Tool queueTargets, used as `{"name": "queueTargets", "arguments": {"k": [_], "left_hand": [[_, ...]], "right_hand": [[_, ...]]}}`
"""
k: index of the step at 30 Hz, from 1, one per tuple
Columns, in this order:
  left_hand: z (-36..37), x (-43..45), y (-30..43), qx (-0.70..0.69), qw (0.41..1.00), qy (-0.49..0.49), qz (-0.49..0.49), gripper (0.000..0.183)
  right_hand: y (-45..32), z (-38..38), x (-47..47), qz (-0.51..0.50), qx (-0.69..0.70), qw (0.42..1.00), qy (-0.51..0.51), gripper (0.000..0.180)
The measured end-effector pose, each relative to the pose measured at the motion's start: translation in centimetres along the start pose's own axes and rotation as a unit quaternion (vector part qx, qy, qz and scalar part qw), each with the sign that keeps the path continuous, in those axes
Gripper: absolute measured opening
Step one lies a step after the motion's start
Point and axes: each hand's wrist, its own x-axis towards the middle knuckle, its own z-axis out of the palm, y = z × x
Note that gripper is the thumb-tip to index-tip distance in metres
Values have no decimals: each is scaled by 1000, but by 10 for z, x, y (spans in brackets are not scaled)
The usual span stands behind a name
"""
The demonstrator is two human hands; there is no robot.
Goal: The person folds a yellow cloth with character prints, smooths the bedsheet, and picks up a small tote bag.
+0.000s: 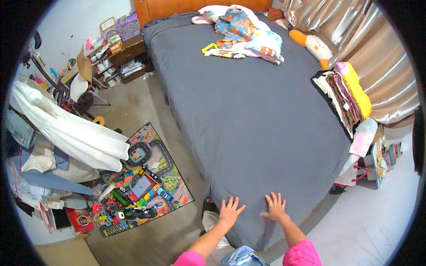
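Note:
A dark grey fitted sheet (pixel 253 116) covers the bed in front of me and looks mostly smooth. My left hand (pixel 230 211) lies on the sheet near the bed's foot end, fingers spread, holding nothing. To its right, my right hand (pixel 275 206) rests palm down on the same sheet, its fingers also apart. Between and below the hands the sheet hangs over the mattress corner with a few folds. At the far end lies a heap of bedding, with a blue and orange patterned cloth (pixel 234 26) and a light pillow (pixel 264 43) on it.
Folded blankets (pixel 339 96), a yellow cushion (pixel 356 89) and a plush duck (pixel 316 46) line the right edge beside the curtain (pixel 379 66). Left on the floor is a road-print play mat (pixel 173 183) with many toys. White clothing (pixel 76 129) hangs nearby. A wooden headboard (pixel 199 7) stands behind.

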Motion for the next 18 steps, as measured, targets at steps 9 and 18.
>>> {"name": "queueTargets", "arguments": {"k": [9, 18], "left_hand": [[2, 6, -95, -484, 872, 70, 30, 19], [-39, 151, -261, -327, 711, 408, -471, 29]], "right_hand": [[-161, -50, 133, 89, 124, 963, 223, 79], [-167, -52, 150, 27, 75, 948, 310, 79]]}}
